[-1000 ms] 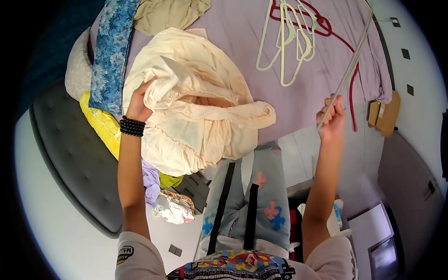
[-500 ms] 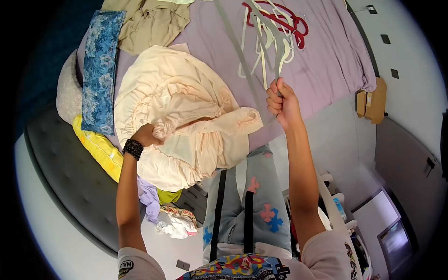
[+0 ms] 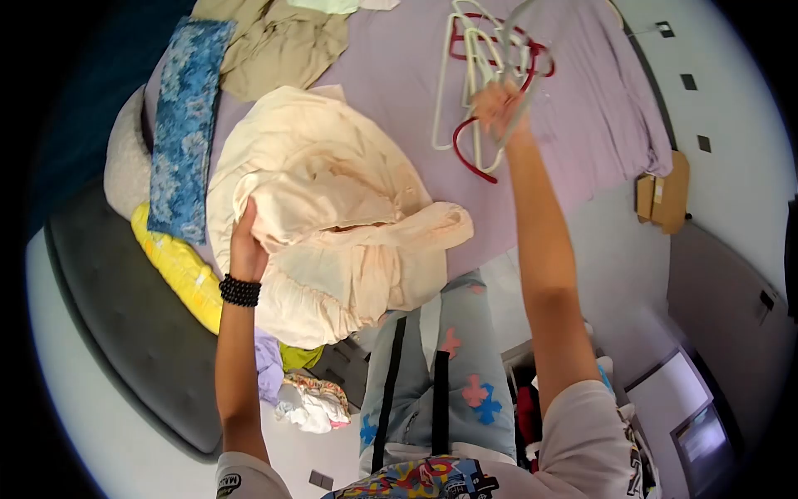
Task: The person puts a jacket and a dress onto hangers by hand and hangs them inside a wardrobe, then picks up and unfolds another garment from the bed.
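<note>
A cream garment with gathered edges lies bunched on the bed. My left hand, wearing a dark bead bracelet, grips a fold at its left side, with the fingers under the cloth. Over the hangers at the far right of the bed is my right hand, smeared by motion. A grey hanger runs across that hand and seems held in it. White hangers and red hangers lie loosely piled beneath and around it.
The bed has a mauve sheet. Along its left are a blue patterned pillow, a yellow pillow and a beige cloth. A dark padded headboard stands at left. A cardboard box is at right.
My right hand has moved forward with the grey hanger, onto the hanger pile, and a red hanger has shifted nearer. My left hand has turned and lifted the garment's left fold slightly.
</note>
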A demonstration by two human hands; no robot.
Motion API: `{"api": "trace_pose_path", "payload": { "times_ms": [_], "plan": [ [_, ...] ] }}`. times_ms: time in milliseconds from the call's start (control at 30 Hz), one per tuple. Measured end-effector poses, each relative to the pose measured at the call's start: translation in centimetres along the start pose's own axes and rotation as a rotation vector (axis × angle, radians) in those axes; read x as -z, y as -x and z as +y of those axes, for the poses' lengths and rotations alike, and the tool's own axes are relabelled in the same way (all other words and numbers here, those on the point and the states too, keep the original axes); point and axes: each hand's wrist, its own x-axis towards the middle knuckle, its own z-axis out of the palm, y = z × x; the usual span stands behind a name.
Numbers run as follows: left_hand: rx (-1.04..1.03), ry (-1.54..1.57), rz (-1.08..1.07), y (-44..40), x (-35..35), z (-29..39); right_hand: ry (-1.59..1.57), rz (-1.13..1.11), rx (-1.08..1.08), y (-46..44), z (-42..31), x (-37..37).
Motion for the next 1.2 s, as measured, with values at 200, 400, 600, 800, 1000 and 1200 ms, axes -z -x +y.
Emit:
{"api": "trace_pose_path", "payload": {
  "times_ms": [200, 400, 600, 800, 1000, 1200],
  "plan": [
    [0.114, 0.042, -0.085, -1.0, -0.6, 1.2, 0.300, 0.210, 0.292, 1.5, -0.5, -5.9],
    [0.024, 0.104, -0.072, -1.5, -2.2, 3.3, 1.376, 0.349, 0.280, 21.0, 5.2, -3.7],
    [0.020, 0.162, -0.078, -1.9, -1.7, 5.4, 1.532, 0.243, 0.200, 30.9, 9.1, -2.5],
    [0.003, 0.112, -0.086, 3.7, -7.4, 8.5, 1.660, -0.147, 0.437, 23.1, 9.4, -8.2],
    [-0.131, 0.050, 0.004, 12.9, -8.4, 17.5, 1.504, -0.440, 0.687, 20.3, 7.2, -16.9],
    [-0.284, -0.169, 0.041, 26.7, -9.4, 25.8, 1.463, -0.478, 0.804, 21.0, 4.3, -25.5]
  ]
}}
